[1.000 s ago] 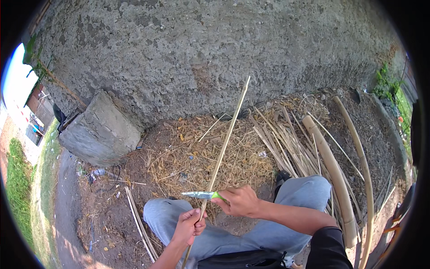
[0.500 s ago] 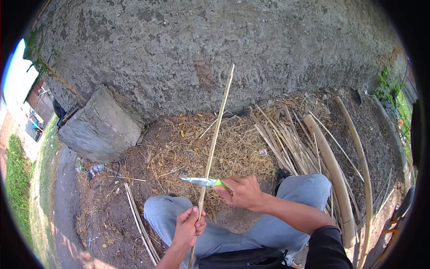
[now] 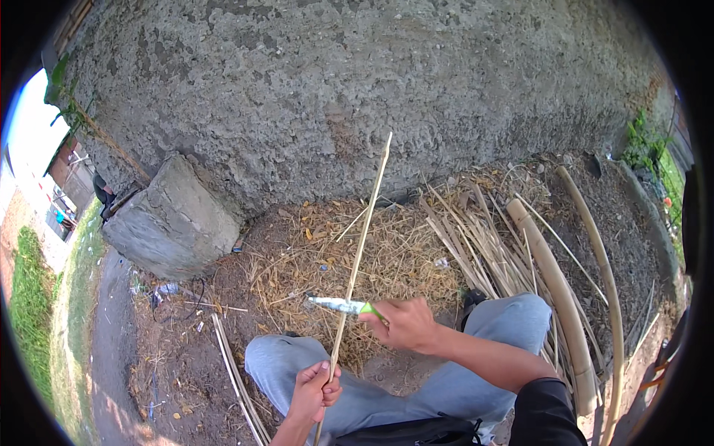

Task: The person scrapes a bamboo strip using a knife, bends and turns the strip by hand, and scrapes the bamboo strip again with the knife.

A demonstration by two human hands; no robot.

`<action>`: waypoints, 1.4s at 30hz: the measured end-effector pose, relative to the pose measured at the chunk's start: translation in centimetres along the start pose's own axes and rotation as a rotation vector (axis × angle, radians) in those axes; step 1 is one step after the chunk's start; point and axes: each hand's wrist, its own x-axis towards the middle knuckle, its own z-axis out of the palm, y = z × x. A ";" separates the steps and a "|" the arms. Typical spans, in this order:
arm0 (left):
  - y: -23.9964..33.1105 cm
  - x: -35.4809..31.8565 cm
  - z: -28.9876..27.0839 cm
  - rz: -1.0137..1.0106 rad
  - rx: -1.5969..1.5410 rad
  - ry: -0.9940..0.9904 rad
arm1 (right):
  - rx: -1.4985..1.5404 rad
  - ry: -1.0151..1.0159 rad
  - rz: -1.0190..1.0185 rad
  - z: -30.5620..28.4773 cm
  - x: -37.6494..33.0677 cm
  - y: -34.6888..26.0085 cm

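Observation:
My left hand is closed round the lower part of a long, thin bamboo strip, which rises away from me at a slant toward the wall. In my right hand is a knife with a bright green handle. Its blade points left and crosses the strip a little above my left hand. The blade looks laid against the strip, though how deep its edge sits cannot be made out. The strip's far tip is narrow and pale.
Split bamboo strips lie in a pile at right, beside a thick bamboo pole and a thinner curved one. More strips lie left of my knee. A concrete block stands by the rough wall. Shavings cover the ground.
The strip's far tip sits lower in the view, and both hands appear slightly lower. The knife still crosses the strip, a little nearer to me. The whole view has shifted slightly.

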 end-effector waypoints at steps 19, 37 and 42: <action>-4.3 -4.8 -3.9 -0.056 -0.006 0.155 | -0.054 0.150 0.342 -3.4 3.7 5.9; -5.8 -6.8 -5.3 -0.110 0.008 0.180 | -0.095 -0.024 -0.052 -3.0 -0.7 3.1; -6.1 -9.0 -5.8 -0.170 0.056 0.156 | -0.189 0.205 0.333 -4.7 3.0 9.2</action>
